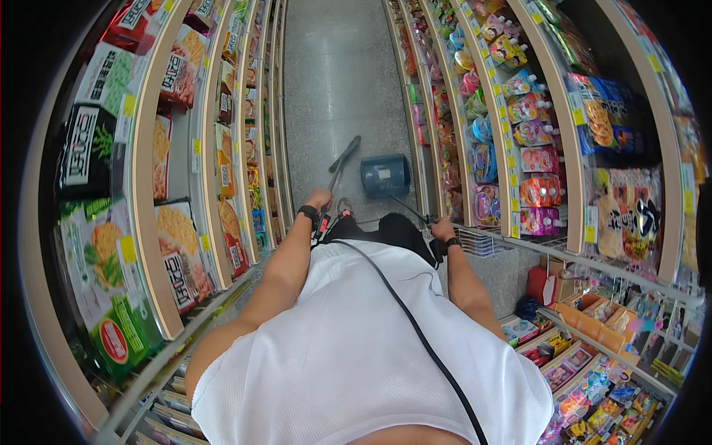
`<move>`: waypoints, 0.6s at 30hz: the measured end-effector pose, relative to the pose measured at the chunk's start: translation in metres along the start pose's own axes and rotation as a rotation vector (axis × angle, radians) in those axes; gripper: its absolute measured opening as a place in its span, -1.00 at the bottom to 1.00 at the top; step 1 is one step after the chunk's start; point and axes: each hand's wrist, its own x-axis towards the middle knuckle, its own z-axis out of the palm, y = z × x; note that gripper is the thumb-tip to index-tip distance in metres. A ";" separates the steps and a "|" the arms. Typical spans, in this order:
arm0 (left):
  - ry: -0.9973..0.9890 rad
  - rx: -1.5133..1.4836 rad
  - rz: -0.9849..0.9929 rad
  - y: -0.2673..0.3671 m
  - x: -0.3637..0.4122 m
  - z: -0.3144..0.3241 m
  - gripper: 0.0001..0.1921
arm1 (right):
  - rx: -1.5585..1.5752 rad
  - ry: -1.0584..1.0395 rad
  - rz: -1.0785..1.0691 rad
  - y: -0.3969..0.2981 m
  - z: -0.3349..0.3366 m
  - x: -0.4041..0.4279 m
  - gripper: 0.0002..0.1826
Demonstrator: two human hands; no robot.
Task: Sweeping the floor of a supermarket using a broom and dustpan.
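My left hand grips the handle of a broom, whose dark head rests at a slant on the grey floor ahead of my feet. In my right hand is the end of a thin dark handle that runs to a blue-grey dustpan. The dustpan sits on the floor to the right of the broom head, apart from it, near the foot of the right shelves. A pale label shows on its surface. Whether the pan holds anything cannot be seen.
Shelves of boxed biscuits line my left side. On the right, shelves carry pouches and bagged snacks. The grey aisle floor stretches ahead between them. A wire rack and open cartons stand at the right. A black cable crosses my shirt.
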 end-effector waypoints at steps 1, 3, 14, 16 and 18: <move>-0.001 0.004 -0.011 0.010 0.001 -0.002 -0.82 | -0.020 0.021 -0.005 -0.004 -0.003 0.010 -0.68; 0.060 -0.024 0.069 0.030 0.005 -0.007 -0.80 | -0.015 0.032 0.023 -0.014 -0.014 0.036 -0.68; 0.079 -0.094 -0.020 0.143 0.039 -0.037 -0.87 | -0.035 0.043 0.142 -0.077 -0.073 0.189 -0.59; 0.095 -0.115 -0.069 0.166 0.047 -0.043 -0.87 | -0.024 -0.008 0.165 -0.091 -0.083 0.215 -0.63; 0.114 -0.131 -0.116 0.186 0.059 -0.052 -0.87 | -0.024 -0.040 0.167 -0.105 -0.094 0.238 -0.68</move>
